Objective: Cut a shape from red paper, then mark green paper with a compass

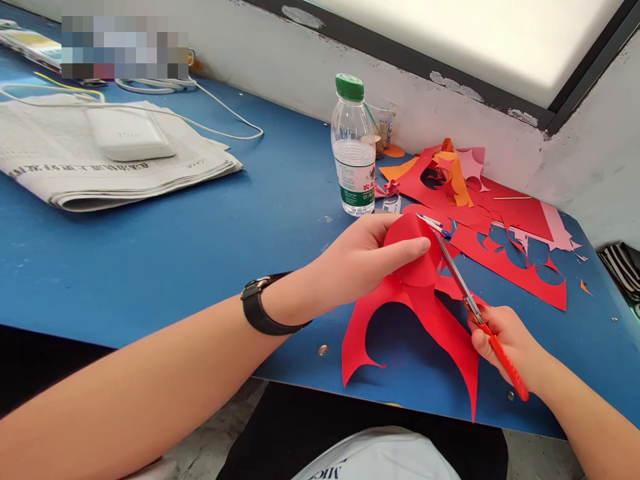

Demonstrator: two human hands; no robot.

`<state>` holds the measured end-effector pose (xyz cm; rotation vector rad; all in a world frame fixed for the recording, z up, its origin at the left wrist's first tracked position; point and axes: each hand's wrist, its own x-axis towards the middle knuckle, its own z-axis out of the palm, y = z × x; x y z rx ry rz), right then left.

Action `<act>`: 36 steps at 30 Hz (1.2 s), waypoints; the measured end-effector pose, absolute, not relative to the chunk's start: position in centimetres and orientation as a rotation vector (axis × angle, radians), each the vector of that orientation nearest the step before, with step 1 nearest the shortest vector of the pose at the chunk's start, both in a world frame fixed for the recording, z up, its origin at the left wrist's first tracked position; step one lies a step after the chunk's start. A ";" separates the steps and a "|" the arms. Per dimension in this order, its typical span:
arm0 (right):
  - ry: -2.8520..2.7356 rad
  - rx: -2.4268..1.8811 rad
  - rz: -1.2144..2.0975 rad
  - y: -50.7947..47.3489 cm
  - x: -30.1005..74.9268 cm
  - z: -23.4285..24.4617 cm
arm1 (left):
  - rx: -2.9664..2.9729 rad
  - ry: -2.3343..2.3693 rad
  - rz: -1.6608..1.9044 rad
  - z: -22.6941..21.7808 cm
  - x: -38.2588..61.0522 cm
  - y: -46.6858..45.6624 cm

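Blue tabletop, scuffed in spots, runs along a whitish wall w/ dark specks & chips. Window above, upper R: pane v. bright, near-pure white; dark frame w/ white smears. Side wall at far R, pale grey. Flr below: grey, mottled, only partly visible.

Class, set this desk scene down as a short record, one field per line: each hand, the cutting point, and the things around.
Left hand: grips a rounded piece of red paper
Right hand: holds red-handled scissors
Cutting point: blade tips near the paper's right edge; contact unclear
Left wrist: black band
Bottle: upright, green cap
Scraps: red, pink and orange, right of bottle
Newspaper: folded, white device on top
Tabletop: blue
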<state>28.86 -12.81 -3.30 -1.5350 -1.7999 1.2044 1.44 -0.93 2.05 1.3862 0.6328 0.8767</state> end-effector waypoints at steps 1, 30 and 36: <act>-1.796 -1.523 1.209 -12.8 28.9 -3.4 | 1.377 0.633 0.877 2.1 1.5 -0.9; -1.578 -1.475 1.259 -13.3 28.7 -3.9 | 1.422 0.587 1.013 2.2 1.8 -0.6; -1.568 -1.472 1.280 -13.2 28.7 -3.7 | 1.505 0.654 1.034 2.2 1.7 -0.6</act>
